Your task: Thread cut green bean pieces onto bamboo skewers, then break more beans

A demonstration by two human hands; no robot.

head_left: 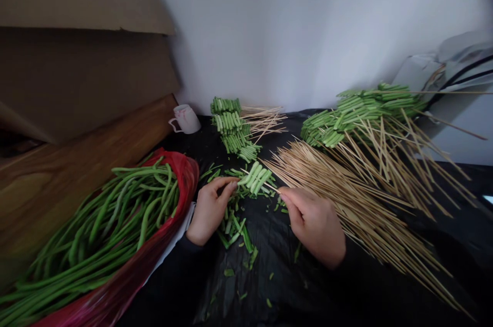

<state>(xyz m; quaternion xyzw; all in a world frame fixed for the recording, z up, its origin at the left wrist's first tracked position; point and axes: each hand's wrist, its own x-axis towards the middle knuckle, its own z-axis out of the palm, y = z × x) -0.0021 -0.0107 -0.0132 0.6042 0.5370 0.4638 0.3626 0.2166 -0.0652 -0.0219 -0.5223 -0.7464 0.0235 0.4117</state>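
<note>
My right hand [314,222] is closed in a pinch around the bare end of a thin wooden skewer [272,188]. Several short pieces of green bean [254,178] sit side by side on that skewer. At its left end, the thumb and fingers of my left hand [213,207] are pinched at the outermost bean piece, which is partly covered by the fingertips. Loose bean scraps [241,232] lie beneath and between both hands on black plastic sheeting [265,275].
A red bag [187,168] of long green beans [111,219] is at left. Bare skewers [346,188] spread at right. Filled skewers form a stack [233,127] behind and a pile [365,111] at back right. A white mug [187,119] and cardboard box [84,75] stand back left.
</note>
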